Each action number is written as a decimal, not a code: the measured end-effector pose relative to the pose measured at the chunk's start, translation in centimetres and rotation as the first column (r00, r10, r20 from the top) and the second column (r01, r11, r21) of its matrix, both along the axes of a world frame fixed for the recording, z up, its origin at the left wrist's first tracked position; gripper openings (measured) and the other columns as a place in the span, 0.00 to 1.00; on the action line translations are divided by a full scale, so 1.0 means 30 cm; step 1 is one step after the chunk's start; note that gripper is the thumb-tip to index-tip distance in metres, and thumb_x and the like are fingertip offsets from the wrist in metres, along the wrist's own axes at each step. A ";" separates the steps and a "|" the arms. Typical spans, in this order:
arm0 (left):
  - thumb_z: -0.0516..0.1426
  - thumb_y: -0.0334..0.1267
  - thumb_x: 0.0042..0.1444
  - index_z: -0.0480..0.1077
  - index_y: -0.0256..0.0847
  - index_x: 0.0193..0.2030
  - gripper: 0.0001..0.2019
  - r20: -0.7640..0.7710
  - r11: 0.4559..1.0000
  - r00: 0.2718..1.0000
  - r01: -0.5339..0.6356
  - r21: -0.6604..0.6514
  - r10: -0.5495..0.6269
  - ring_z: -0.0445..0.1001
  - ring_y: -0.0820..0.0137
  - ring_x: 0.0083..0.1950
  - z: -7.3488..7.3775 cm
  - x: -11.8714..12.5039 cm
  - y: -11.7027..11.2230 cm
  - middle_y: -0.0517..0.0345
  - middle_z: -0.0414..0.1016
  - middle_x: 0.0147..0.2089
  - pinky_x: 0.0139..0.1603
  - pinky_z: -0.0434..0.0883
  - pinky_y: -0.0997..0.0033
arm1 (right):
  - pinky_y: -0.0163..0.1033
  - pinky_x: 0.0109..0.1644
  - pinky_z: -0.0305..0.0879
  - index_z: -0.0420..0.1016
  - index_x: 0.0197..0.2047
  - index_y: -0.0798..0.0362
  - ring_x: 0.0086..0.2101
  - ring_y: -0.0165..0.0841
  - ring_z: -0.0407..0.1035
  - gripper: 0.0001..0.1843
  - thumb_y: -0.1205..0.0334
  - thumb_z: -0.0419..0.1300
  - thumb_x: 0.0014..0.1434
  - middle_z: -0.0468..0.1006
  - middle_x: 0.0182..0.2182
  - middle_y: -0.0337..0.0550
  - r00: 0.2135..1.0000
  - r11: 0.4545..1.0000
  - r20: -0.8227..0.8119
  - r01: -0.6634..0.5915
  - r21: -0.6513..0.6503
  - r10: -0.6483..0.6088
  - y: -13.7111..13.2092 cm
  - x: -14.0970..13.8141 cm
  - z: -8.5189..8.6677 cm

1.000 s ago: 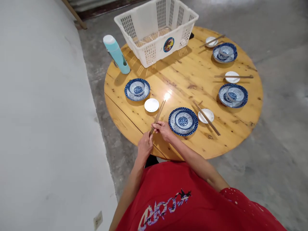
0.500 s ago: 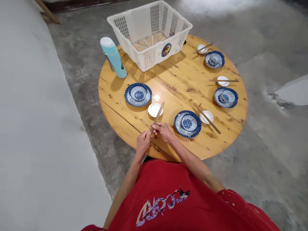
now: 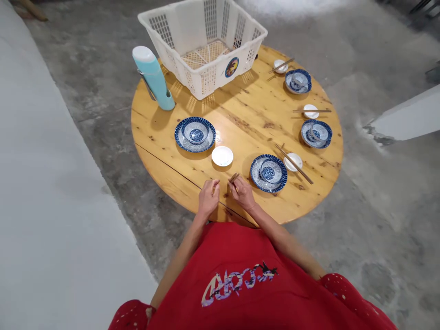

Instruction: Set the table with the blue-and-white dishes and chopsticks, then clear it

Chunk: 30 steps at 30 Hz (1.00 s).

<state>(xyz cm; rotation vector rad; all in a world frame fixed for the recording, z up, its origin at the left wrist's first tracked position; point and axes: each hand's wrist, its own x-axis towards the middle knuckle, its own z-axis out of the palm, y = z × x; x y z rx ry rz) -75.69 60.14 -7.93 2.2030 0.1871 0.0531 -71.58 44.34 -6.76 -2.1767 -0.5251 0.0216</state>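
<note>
My right hand [image 3: 243, 194] is closed on a pair of wooden chopsticks [image 3: 234, 177], which point up and away so only their short ends show above the fingers. My left hand [image 3: 208, 198] rests just to the left at the near edge of the round wooden table [image 3: 247, 114], fingers curled, apart from the chopsticks, with nothing visible in it. A small white dish [image 3: 222, 156] lies just beyond both hands. A blue patterned plate with a bowl [image 3: 268, 173] sits to the right of my right hand.
Another blue plate with a bowl [image 3: 195, 134] sits at the left, and two more settings [image 3: 316, 133] with dishes and chopsticks at the right. A white plastic basket [image 3: 202, 41] and a turquoise bottle [image 3: 153, 78] stand at the far side. Concrete floor surrounds the table.
My left hand has let go of the chopsticks and moved slightly left. My right hand has tilted the chopsticks up, off the white dish. The view has pulled back.
</note>
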 end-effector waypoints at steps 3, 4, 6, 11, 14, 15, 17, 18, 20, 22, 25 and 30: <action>0.47 0.35 0.65 0.69 0.40 0.53 0.15 0.060 0.994 0.995 0.069 0.081 -0.074 0.70 0.65 0.56 0.018 0.001 -0.021 0.48 0.73 0.52 0.59 0.66 0.64 | 0.41 0.44 0.67 0.72 0.32 0.52 0.37 0.37 0.71 0.12 0.57 0.53 0.65 0.76 0.32 0.48 0.975 0.984 -0.181 0.145 0.101 -0.125 0.026 0.010 0.014; 0.47 0.35 0.65 0.69 0.40 0.54 0.15 0.075 0.988 0.992 0.088 0.123 -0.098 0.69 0.64 0.57 0.023 0.001 -0.029 0.47 0.73 0.53 0.60 0.65 0.63 | 0.40 0.42 0.68 0.71 0.31 0.53 0.33 0.35 0.71 0.13 0.55 0.55 0.64 0.76 0.29 0.46 0.946 0.966 -0.289 0.199 0.168 -0.145 0.040 0.020 0.024; 0.46 0.34 0.65 0.68 0.38 0.55 0.16 0.063 0.971 0.991 0.104 0.214 -0.120 0.69 0.61 0.56 0.026 0.002 -0.041 0.45 0.73 0.54 0.61 0.64 0.60 | 0.38 0.36 0.69 0.72 0.29 0.53 0.27 0.32 0.70 0.15 0.52 0.59 0.60 0.76 0.25 0.42 0.846 0.902 -0.525 0.293 0.317 -0.091 0.069 0.046 0.041; 0.44 0.34 0.66 0.65 0.34 0.57 0.17 -0.101 0.946 0.994 0.080 0.316 -0.050 0.73 0.58 0.52 0.007 -0.003 -0.040 0.40 0.74 0.52 0.52 0.67 0.62 | 0.31 0.28 0.67 0.73 0.26 0.57 0.21 0.26 0.67 0.12 0.59 0.69 0.50 0.75 0.20 0.40 0.571 0.788 -0.814 0.450 0.420 0.107 0.132 0.109 0.032; 0.43 0.36 0.67 0.66 0.36 0.54 0.16 -0.158 0.944 0.987 0.057 0.324 -0.006 0.75 0.59 0.50 -0.004 -0.003 -0.026 0.41 0.75 0.49 0.48 0.68 0.64 | 0.29 0.25 0.64 0.74 0.25 0.58 0.19 0.24 0.65 0.07 0.66 0.66 0.51 0.74 0.18 0.39 0.528 0.790 -0.840 0.459 0.406 0.125 0.164 0.127 0.006; 0.43 0.36 0.67 0.66 0.37 0.53 0.16 -0.169 0.943 0.986 0.051 0.328 0.005 0.75 0.59 0.50 -0.006 -0.001 -0.020 0.41 0.75 0.48 0.47 0.68 0.65 | 0.28 0.24 0.63 0.74 0.25 0.58 0.18 0.23 0.65 0.06 0.68 0.65 0.52 0.73 0.17 0.38 0.522 0.793 -0.843 0.458 0.402 0.126 0.175 0.131 -0.002; 0.43 0.36 0.68 0.67 0.37 0.52 0.15 -0.189 0.937 0.982 0.050 0.346 0.018 0.76 0.59 0.48 -0.009 0.008 -0.007 0.41 0.76 0.47 0.46 0.68 0.65 | 0.28 0.22 0.61 0.73 0.24 0.58 0.18 0.23 0.63 0.07 0.70 0.62 0.53 0.72 0.16 0.37 0.516 0.800 -0.849 0.458 0.387 0.115 0.196 0.139 -0.014; 0.43 0.36 0.67 0.67 0.37 0.51 0.15 -0.197 0.932 0.980 0.056 0.359 0.017 0.76 0.59 0.48 -0.009 0.014 -0.001 0.42 0.76 0.46 0.45 0.68 0.65 | 0.27 0.22 0.59 0.72 0.23 0.58 0.17 0.22 0.63 0.08 0.70 0.61 0.53 0.72 0.15 0.37 0.516 0.805 -0.850 0.458 0.377 0.104 0.207 0.144 -0.018; 0.43 0.36 0.67 0.68 0.36 0.49 0.15 -0.201 0.920 0.979 0.065 0.387 0.016 0.76 0.59 0.47 -0.010 0.027 0.012 0.42 0.77 0.45 0.45 0.69 0.65 | 0.28 0.20 0.56 0.71 0.22 0.57 0.17 0.22 0.61 0.09 0.70 0.61 0.53 0.71 0.15 0.36 0.523 0.817 -0.848 0.451 0.359 0.084 0.226 0.153 -0.026; 0.43 0.36 0.68 0.68 0.36 0.48 0.15 -0.196 0.913 0.981 0.064 0.404 0.018 0.76 0.58 0.47 -0.011 0.041 0.022 0.41 0.77 0.45 0.46 0.69 0.65 | 0.28 0.19 0.53 0.70 0.21 0.57 0.16 0.22 0.58 0.10 0.70 0.60 0.53 0.69 0.14 0.34 0.532 0.827 -0.844 0.440 0.350 0.074 0.242 0.161 -0.034; 0.42 0.34 0.67 0.68 0.35 0.49 0.15 -0.200 0.911 0.980 0.058 0.408 0.027 0.76 0.58 0.48 -0.013 0.063 0.027 0.39 0.76 0.47 0.47 0.69 0.63 | 0.29 0.19 0.50 0.69 0.20 0.56 0.15 0.22 0.56 0.11 0.68 0.60 0.54 0.66 0.12 0.33 0.536 0.834 -0.842 0.438 0.335 0.057 0.259 0.168 -0.049; 0.44 0.32 0.66 0.67 0.33 0.51 0.14 -0.253 0.912 0.966 0.059 0.405 0.049 0.76 0.57 0.49 -0.019 0.113 0.020 0.37 0.75 0.48 0.48 0.69 0.62 | 0.29 0.19 0.48 0.65 0.20 0.54 0.15 0.21 0.55 0.12 0.66 0.60 0.52 0.64 0.13 0.30 0.536 0.838 -0.844 0.447 0.313 0.029 0.266 0.167 -0.060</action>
